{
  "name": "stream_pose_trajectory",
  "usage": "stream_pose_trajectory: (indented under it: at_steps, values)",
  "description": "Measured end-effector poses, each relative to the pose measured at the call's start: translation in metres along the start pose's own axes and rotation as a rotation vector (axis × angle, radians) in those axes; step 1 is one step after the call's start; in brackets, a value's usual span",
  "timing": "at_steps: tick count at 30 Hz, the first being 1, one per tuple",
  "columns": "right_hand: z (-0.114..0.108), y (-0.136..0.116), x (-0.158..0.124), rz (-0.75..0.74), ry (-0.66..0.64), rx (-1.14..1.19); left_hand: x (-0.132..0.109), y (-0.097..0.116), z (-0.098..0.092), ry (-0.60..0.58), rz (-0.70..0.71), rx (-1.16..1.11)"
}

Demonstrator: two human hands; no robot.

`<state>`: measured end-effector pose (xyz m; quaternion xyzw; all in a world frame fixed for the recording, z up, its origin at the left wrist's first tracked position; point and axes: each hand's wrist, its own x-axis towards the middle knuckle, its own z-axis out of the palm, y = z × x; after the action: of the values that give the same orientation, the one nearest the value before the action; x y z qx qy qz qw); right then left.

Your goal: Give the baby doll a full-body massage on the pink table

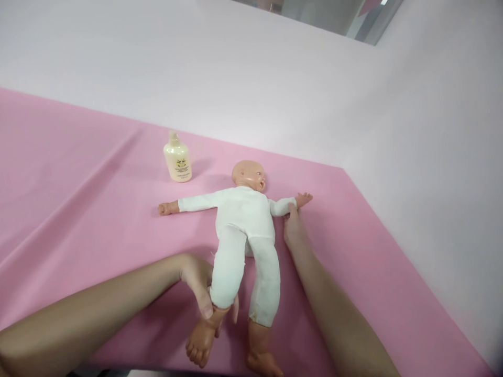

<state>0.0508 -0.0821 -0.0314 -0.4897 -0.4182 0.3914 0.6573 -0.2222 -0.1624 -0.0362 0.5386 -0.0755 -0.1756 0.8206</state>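
Note:
A baby doll with a white cloth body lies on its back on a pink cloth, its head turned to the right and its arms spread. My left hand is wrapped around the lower part of the doll's leg at the left, thumb on top near the ankle and fingertips showing on the far side. At the right, my right hand grips the doll's forearm close to the wrist, its fingers partly hidden. Both doll feet point toward the near edge.
A pale yellow pump bottle stands on the pink cloth, left of the doll's head. White walls rise behind and to the right, with a window at the top. A raised fold crosses the cloth at the left.

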Motion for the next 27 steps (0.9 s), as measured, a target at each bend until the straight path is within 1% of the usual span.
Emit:
stream_pose_trajectory:
  at_steps: [7, 12, 27]
  values:
    - [0.0002, 0.0007, 0.0008, 0.005, 0.001, 0.030, 0.0001, -0.0003, 0.0011, 0.015, 0.002, 0.012]
    - [-0.0007, 0.0014, 0.0005, -0.005, -0.005, -0.006, 0.0002, -0.0012, 0.0011, 0.032, -0.015, 0.001]
    - [0.0006, -0.0013, -0.0010, 0.013, 0.002, 0.010, -0.0009, -0.0008, 0.0008, 0.021, -0.010, -0.001]
